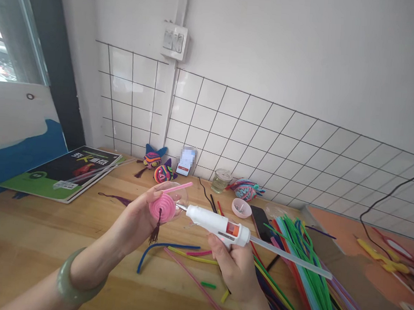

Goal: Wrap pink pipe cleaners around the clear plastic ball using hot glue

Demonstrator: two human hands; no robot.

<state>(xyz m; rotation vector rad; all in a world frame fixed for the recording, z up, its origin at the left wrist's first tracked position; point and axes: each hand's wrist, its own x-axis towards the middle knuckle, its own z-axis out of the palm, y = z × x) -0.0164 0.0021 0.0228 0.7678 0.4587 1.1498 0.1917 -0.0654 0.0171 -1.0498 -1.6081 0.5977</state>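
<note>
The right hand (236, 267) is wrapped tight around the grip of a white glue gun (219, 225), above the desk (43, 228). The gun's long body points left, with its metal tip at the right edge of a pink coil (162, 206). The left hand (135, 221) pinches the coil upright, facing the tip. Coloured wires (302, 258) lie to the right.

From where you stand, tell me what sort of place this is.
Probably a hobby craft bench: wooden table strewn with pipe cleaners, the right hand holding a glue gun, the left hand a pink coil.
</note>
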